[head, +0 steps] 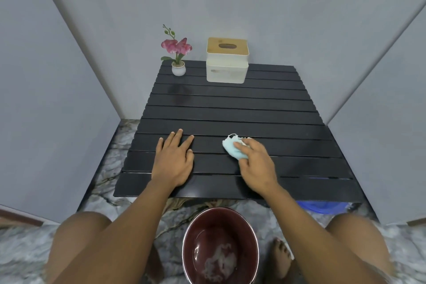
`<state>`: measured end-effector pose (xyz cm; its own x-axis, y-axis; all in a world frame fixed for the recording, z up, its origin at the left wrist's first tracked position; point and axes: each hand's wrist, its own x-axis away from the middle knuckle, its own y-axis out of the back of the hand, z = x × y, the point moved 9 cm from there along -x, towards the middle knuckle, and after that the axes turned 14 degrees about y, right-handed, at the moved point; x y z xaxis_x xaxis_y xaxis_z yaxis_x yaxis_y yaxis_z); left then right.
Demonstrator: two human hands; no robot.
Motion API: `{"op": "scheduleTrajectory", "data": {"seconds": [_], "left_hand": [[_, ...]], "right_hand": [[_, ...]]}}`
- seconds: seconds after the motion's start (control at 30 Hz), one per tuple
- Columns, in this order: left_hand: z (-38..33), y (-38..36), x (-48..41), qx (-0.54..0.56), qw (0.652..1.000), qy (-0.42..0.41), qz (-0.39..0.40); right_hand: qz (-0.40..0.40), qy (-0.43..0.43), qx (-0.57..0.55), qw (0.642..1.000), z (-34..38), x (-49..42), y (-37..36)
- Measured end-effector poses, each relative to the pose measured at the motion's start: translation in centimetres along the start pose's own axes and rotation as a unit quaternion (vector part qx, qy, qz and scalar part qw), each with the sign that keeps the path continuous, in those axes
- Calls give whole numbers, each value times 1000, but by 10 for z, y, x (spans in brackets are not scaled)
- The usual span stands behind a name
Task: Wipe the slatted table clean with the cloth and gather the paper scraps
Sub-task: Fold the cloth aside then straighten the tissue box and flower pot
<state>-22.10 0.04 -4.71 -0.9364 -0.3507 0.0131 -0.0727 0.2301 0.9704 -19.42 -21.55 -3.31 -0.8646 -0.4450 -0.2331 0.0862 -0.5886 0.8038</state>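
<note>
—Pressing down on the cloth [234, 148], is that what the right hand [255, 166] is doing?
—Yes. Its fingers are curled over the pale blue cloth and hold it bunched against the slatted table [253, 110]; a frayed white edge sticks out past the fingertips.
—And where does the cloth sit?
—Under the right hand's fingers, on the near slats, well to the right of the left hand [174, 159].
—What about that left hand?
—Flat on the table, palm down, fingers straight and a little spread, holding nothing.
—Anything beyond the hands?
—Far ahead of the right hand, at the back edge, stands a white tissue box [227, 60] with a wooden lid. Far ahead of the left hand is a small white pot [178, 69] of pink orchid flowers. Just nearer than the pot a dull patch [178, 92] shows on the slats, possibly damp, though the view is too soft to be sure.
—And nearer than the hands?
—Below and between the wrists, on the marbled floor [108, 159], a dark red bowl [220, 219] has white suds at its bottom. Under the table's near corner, just right of the right forearm, a blue rim [320, 206] peeks out
</note>
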Motion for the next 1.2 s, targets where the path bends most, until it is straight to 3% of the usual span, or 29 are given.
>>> {"op": "scheduleTrajectory", "data": {"seconds": [0.13, 0.17, 0.23, 0.3, 0.4, 0.57, 0.7, 0.83, 1.03, 1.13, 1.2], "left_hand": [[1, 0, -2, 6, 1000, 1, -1], [1, 0, -1, 6, 1000, 1, 0], [1, 0, -1, 3, 1000, 1, 0], [1, -1, -1, 2, 1000, 0, 0], [0, -2, 0, 2, 1000, 1, 3], [-14, 12, 12, 31, 998, -53, -24], [-80, 32, 68, 124, 974, -182, -43], [-150, 11, 116, 36, 954, -296, 6], [-155, -2, 101, -33, 951, -296, 79], [-150, 6, 97, -8, 955, -284, 85], [-139, 12, 92, 65, 962, -250, 85]], "right_hand": [[83, 66, -116, 988, 33, 12, -15], [79, 50, -148, 984, 31, 16, -10], [-19, -16, -163, 986, 17, 21, 14], [-95, -88, -75, 989, 3, 29, 39], [-38, -128, -21, 991, -3, 40, 39], [-42, -170, -166, 971, -26, 59, 42], [-27, -163, -259, 952, -35, 66, 42], [-26, -133, -302, 944, -34, 70, 46], [-15, -102, -294, 950, -38, 72, 45], [-22, -94, -285, 954, -38, 75, 45], [-18, -71, -260, 963, -31, 75, 43]]}}
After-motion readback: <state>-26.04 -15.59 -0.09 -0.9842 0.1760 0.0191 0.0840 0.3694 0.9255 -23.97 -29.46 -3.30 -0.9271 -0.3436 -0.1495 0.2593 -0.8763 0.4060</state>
